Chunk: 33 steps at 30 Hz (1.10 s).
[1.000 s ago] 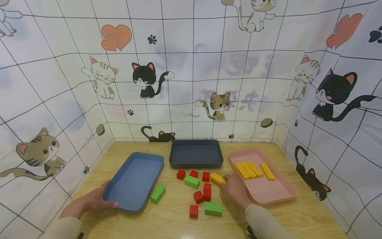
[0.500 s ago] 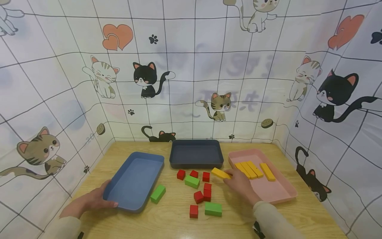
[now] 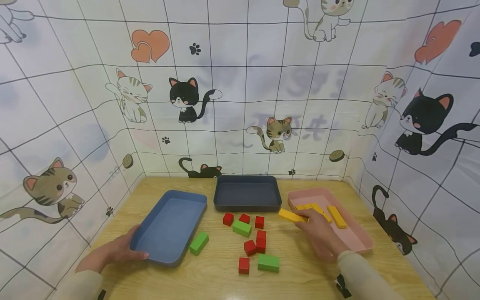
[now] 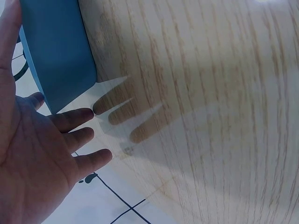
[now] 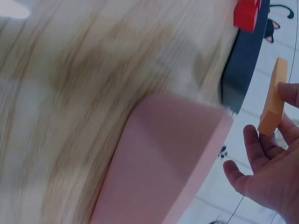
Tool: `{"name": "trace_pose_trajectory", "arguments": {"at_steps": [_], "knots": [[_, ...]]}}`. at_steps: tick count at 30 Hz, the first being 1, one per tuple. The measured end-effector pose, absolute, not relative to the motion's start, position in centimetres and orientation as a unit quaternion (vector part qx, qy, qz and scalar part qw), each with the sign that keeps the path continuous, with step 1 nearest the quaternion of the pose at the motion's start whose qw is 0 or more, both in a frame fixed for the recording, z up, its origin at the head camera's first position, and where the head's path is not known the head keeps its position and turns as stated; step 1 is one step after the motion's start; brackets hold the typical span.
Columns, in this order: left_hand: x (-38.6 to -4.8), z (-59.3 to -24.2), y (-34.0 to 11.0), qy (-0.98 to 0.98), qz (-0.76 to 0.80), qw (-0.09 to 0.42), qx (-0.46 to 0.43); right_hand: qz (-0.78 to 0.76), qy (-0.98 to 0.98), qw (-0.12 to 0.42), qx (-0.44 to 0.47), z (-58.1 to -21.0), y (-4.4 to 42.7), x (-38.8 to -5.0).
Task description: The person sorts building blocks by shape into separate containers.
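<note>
In the head view my right hand [image 3: 320, 233] pinches a yellow block [image 3: 290, 216] above the near left side of a pink tray [image 3: 356, 239]. The right wrist view shows that block [image 5: 274, 98] between thumb and fingertips, clear of the table. Several yellow blocks lie in the pink tray, partly hidden by the hand. My left hand [image 3: 120, 250] holds the near left corner of a blue tray [image 3: 168, 227], thumb over the rim. In the left wrist view the other fingers of the left hand [image 4: 37, 158] spread beside the tray wall [image 4: 60, 56].
A dark tray [image 3: 247, 193] stands at the back middle, against the printed cloth wall [image 3: 240, 104]. Between the trays, several red blocks [image 3: 243, 265] and three green blocks [image 3: 268, 262] lie scattered on the wooden table [image 3: 210, 279]. One green block [image 3: 199, 243] is close to the blue tray.
My right hand has lifted the yellow block off the table beside the red blocks and carried it right, towards the pink tray. The left hand and blue tray have stayed put.
</note>
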<state>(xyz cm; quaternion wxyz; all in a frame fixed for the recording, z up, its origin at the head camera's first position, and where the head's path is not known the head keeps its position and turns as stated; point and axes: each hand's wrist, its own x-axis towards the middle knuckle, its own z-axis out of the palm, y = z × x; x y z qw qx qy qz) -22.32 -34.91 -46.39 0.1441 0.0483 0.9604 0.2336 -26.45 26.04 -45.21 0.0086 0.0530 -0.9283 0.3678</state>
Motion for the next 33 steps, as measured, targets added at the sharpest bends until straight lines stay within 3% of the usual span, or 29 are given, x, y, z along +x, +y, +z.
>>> {"name": "trace_pose_trajectory", "arguments": {"at_steps": [6, 19, 33], "knots": [[-22.3, -46.3, -34.9, 0.96, 0.236, 0.146, 0.048, 0.344, -0.936, 0.03, 0.077, -45.1, 28.8, -26.7], [-22.3, -45.9, -34.8, 0.961, 0.232, 0.144, 0.053, 0.262, -0.961, 0.021, 0.087, -45.6, 34.4, -26.3], [-22.3, -45.8, -34.9, 0.962, 0.23, 0.139, 0.058, 0.237, -0.966, -0.015, 0.102, -46.8, 35.9, -26.1]]}}
